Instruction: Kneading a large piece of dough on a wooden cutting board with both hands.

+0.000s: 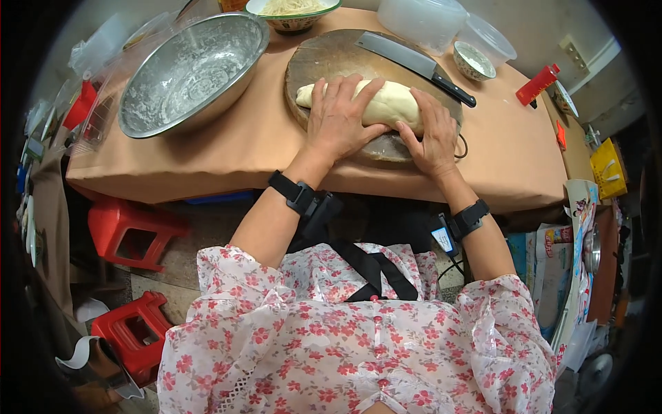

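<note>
A thick, pale log of dough [392, 103] lies across a round wooden chopping board [312, 61]. My left hand [343, 119] grips its left part, fingers spread over the top and thumb toward the middle. Around the right end curls my right hand [434, 134], with its thumb on the near side. Fingertips on the far side are partly hidden by the dough. Behind it, a cleaver [398, 52] with a black handle rests on the board, handle pointing right.
Left of the board stands a large metal bowl [224, 100] dusted with flour. At the back are a dish of noodles [293, 8] and a clear plastic tub [422, 24]. A small bowl of white powder [474, 61] and a red bottle [537, 85] sit right. Red stools [131, 231] stand below.
</note>
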Available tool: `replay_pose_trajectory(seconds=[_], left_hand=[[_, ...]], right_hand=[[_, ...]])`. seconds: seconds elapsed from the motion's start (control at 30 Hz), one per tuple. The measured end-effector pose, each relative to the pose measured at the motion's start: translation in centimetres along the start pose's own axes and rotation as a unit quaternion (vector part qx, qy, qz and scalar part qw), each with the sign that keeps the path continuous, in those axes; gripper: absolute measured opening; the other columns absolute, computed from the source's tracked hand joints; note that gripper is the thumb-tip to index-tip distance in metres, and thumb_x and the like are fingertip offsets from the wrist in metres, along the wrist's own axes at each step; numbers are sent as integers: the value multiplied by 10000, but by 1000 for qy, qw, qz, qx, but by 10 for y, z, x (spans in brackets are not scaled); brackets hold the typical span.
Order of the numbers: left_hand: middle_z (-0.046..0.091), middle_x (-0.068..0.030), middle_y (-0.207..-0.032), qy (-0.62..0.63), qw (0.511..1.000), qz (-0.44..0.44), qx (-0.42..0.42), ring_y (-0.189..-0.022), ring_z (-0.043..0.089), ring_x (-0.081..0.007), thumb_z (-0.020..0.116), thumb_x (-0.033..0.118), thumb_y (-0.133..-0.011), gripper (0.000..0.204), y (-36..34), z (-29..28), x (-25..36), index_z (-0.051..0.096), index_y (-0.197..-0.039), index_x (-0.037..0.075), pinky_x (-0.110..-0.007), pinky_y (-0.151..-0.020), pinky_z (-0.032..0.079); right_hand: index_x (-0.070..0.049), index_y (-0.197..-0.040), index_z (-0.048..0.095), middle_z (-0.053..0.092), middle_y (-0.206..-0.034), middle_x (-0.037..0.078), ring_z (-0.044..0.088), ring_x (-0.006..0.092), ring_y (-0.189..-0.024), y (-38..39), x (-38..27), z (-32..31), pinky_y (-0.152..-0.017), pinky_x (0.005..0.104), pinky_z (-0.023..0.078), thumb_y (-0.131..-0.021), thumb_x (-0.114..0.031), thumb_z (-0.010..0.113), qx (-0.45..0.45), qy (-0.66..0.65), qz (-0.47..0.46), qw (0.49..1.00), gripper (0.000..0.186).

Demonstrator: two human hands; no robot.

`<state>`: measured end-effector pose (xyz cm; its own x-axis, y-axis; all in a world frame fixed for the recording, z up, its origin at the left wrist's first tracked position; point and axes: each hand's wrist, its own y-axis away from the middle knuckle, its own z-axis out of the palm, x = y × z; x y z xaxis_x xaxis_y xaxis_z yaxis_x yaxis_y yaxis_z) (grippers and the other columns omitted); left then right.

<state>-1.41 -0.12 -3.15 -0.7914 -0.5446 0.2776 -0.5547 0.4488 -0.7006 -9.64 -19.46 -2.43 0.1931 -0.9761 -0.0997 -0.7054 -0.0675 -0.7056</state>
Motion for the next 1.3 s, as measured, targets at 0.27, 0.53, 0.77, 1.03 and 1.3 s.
replay_pose_trajectory(seconds=[0.27, 0.53, 0.77, 1.03, 1.3], left_hand=[[525, -86, -1313, 3, 1000, 2, 6, -1255, 472, -281, 796, 459, -708, 763, 0, 1, 1, 509, -1385, 253, -560, -1095, 284], [524, -90, -1344, -1, 1000, -4, -7, -1275, 463, -278, 794, 455, -715, 771, 1, 1, 1, 498, -1401, 265, -554, -1113, 264], [522, -94, -1348, -13, 1000, -4, -8, -1281, 458, -284, 801, 445, -711, 781, 0, 0, 1, 493, -1407, 270, -555, -1111, 267], [552, -103, -1323, -28, 998, 40, -38, -1254, 496, -287, 809, 492, -697, 814, -4, -7, -16, 496, -1407, 246, -545, -1072, 302], [635, -95, -1127, -15, 997, 22, -79, -1025, 593, -299, 838, 450, -664, 754, -8, -23, -30, 564, -1286, 124, -432, -865, 424]], right_hand=[[-146, -1382, 509, 572, -1322, 102, 546, 293, -1147, 1, 3, 1, -913, 402, 386, -846, -428, 659, -7, -6, 2, 1000, 623], [-156, -1383, 508, 577, -1313, 97, 545, 294, -1152, 1, 2, 2, -911, 410, 389, -840, -423, 667, 5, -12, -5, 1000, 626], [-157, -1386, 507, 578, -1302, 94, 540, 293, -1156, 0, 2, 3, -905, 411, 388, -837, -424, 669, 9, -10, -1, 1000, 632], [-160, -1451, 414, 514, -1372, 108, 530, 329, -1156, -3, 11, -10, -923, 463, 424, -810, -478, 707, -69, -6, -33, 997, 773], [-145, -1453, 408, 549, -1237, 136, 574, 343, -1008, -4, 6, -19, -862, 442, 475, -759, -381, 781, -103, -7, -14, 995, 822]])
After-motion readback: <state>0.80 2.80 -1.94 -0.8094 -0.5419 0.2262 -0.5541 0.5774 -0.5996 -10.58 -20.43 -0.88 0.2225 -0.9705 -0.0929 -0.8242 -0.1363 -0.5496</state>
